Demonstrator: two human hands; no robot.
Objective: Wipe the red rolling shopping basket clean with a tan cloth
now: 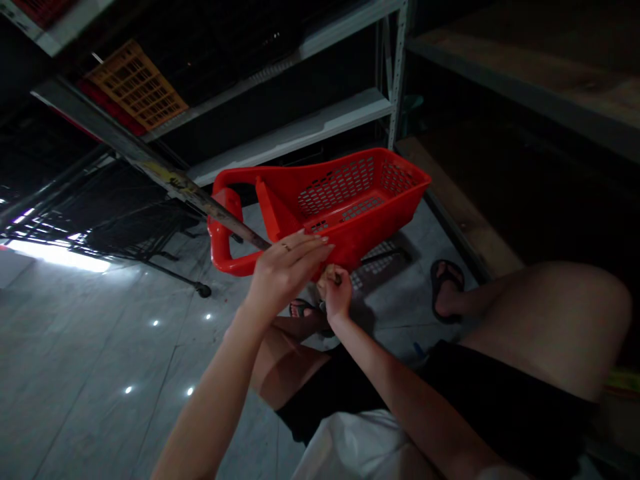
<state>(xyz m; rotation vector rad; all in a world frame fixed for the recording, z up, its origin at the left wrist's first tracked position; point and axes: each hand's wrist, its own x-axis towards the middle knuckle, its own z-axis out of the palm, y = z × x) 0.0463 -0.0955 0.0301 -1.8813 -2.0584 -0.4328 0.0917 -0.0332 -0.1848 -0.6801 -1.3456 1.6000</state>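
Observation:
My left hand [285, 267], with a ring on one finger, lies with its fingers stretched out at the near end of a worn metal post [225, 217]. Whether it presses on the post I cannot tell. Just below and to the right, my right hand [339, 293] is closed, its fingers curled around something small and brownish that is mostly hidden. Behind both hands stands a red plastic shopping basket [390, 220] with slotted walls and a long looped handle. The left hand covers part of its near side.
A metal shelf rack [350, 117] stands behind the basket, with a yellow crate [137, 83] at upper left. Wooden shelving [540, 80] is on the right. A black wheeled frame [165, 260] stands on the tiled floor [100, 360]. My sandalled feet are by the basket.

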